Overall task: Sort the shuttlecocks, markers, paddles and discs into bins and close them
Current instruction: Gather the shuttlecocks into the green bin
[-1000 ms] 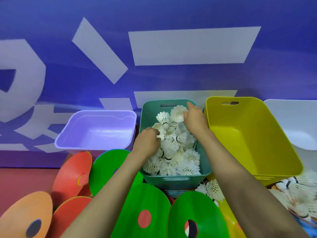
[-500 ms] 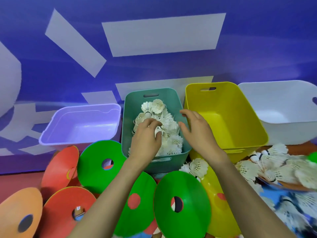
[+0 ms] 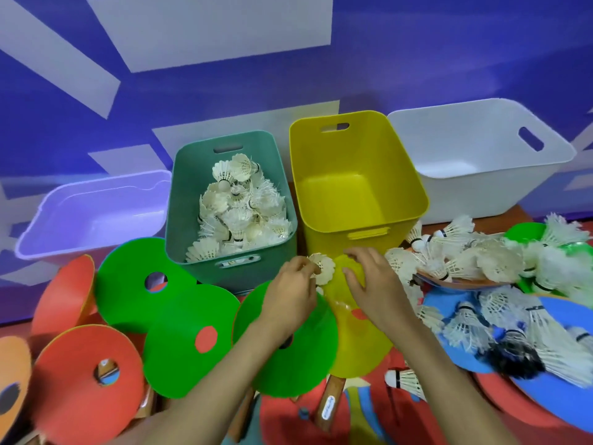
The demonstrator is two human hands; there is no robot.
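Shuttlecock [image 3: 323,272], feathered: probably featherlight with a crushable skirt, best held at the cork; left hand [image 3: 288,298] pinches it, right hand [image 3: 373,285] touches yellow disc [image 3: 359,348], grip indeterminable.

Yellow bin [image 3: 353,194] stands open; shuttlecock pile [image 3: 475,264] crowds its right.

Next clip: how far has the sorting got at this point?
Done: the teal bin holds a heap of shuttlecocks. In hand: the left grip pinches one more shuttlecock before the yellow bin, the right grip close by. Left: the loose shuttlecock pile at right, green discs, red discs and a paddle handle lie unsorted; the yellow bin, lilac bin and white bin look empty; no bin is lidded.
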